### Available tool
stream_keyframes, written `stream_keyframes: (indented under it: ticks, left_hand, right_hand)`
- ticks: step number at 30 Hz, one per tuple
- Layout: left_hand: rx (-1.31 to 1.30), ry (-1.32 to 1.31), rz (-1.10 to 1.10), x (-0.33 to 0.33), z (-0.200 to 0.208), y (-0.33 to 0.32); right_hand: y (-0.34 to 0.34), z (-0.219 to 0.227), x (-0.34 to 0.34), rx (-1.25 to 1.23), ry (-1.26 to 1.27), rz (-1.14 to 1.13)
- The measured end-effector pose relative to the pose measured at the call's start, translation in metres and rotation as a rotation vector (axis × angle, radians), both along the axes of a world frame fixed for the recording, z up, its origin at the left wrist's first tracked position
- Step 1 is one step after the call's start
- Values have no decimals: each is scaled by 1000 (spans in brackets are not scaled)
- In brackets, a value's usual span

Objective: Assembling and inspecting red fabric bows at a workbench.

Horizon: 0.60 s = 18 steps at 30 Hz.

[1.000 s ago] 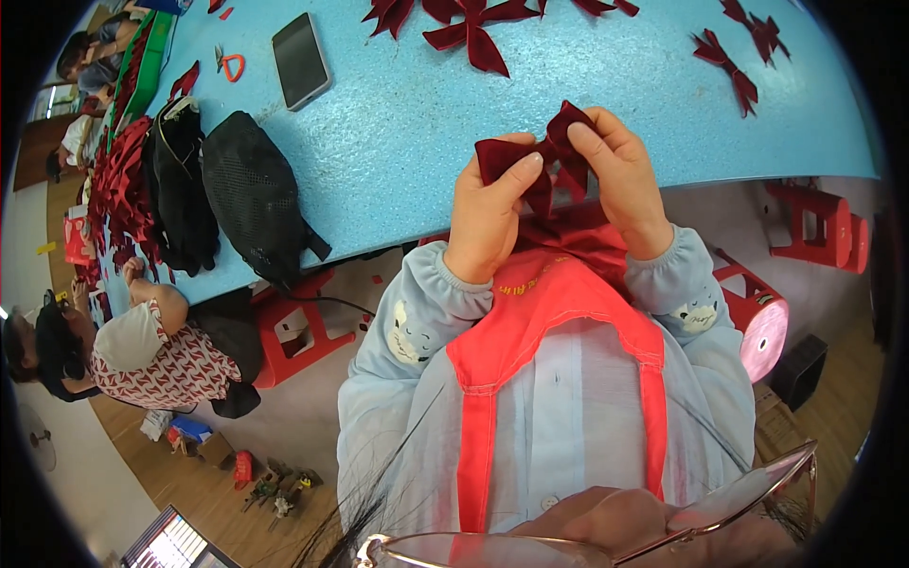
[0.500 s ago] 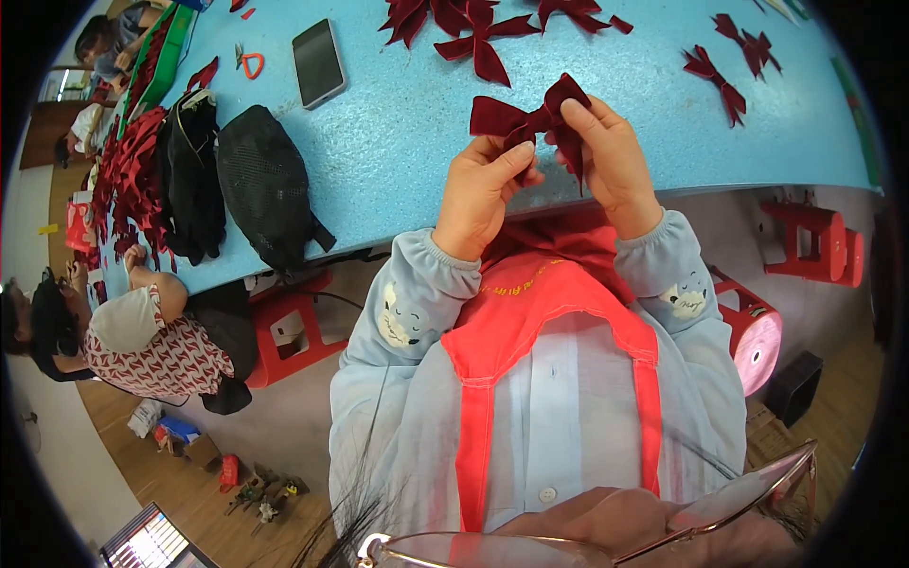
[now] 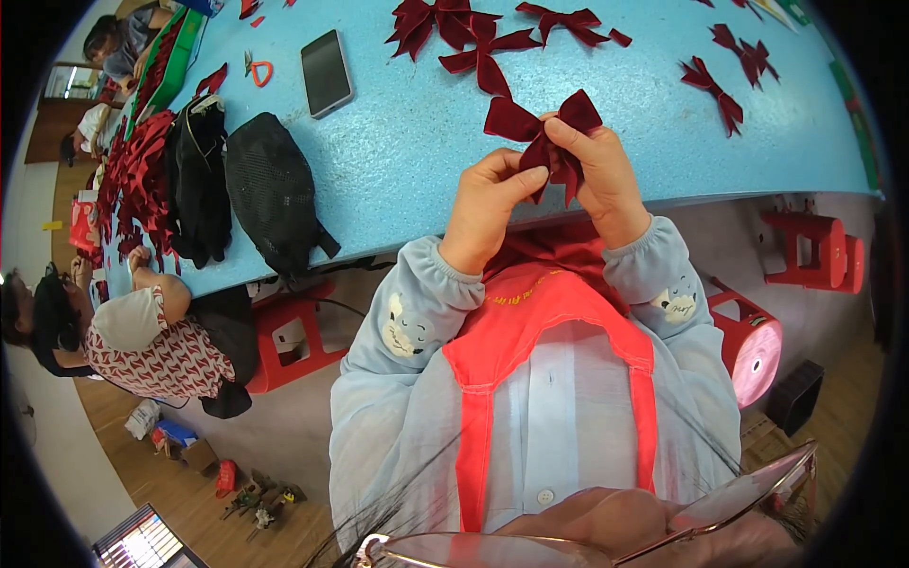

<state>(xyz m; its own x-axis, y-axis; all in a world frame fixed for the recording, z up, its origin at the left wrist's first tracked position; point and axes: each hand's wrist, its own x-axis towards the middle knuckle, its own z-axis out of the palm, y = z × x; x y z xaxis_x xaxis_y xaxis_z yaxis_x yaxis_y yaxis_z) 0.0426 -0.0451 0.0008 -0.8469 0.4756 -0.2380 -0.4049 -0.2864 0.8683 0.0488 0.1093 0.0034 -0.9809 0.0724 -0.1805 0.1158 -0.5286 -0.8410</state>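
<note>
A dark red velvet bow (image 3: 512, 120) is held up between my two hands, just above the near edge of the blue table. My left hand (image 3: 490, 202) pinches its lower left tail between thumb and fingers. The thumb of my right hand (image 3: 597, 172) presses near the knot, with the fingers behind the bow and partly hidden. Two loops spread out at the top and the tails hang down between the hands. Beyond it, several similar bows (image 3: 481, 59) lie on the table, with another bow (image 3: 712, 93) off to the right.
On the blue table (image 3: 407, 161) lie a black phone (image 3: 326, 74), orange-handled snips (image 3: 259, 72) and a black mesh bag (image 3: 272, 189). A heap of red ribbon pieces (image 3: 137, 175) covers the left end. Co-workers sit along the left side. Red stools (image 3: 805, 248) stand below the table.
My left hand has shifted from the left loop to a lower tail. The bow has turned, its loops now angled upward, and my right hand sits slightly lower.
</note>
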Motion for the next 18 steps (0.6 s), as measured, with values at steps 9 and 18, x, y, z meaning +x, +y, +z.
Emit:
stream_keyframes:
  ticks: [9, 18]
  left_hand:
    - [17, 124, 170, -7, 3, -8]
    - [-26, 126, 111, -4, 2, -2]
  right_hand:
    - [3, 8, 0, 53, -69, -19]
    - [3, -6, -6, -82, -43, -28]
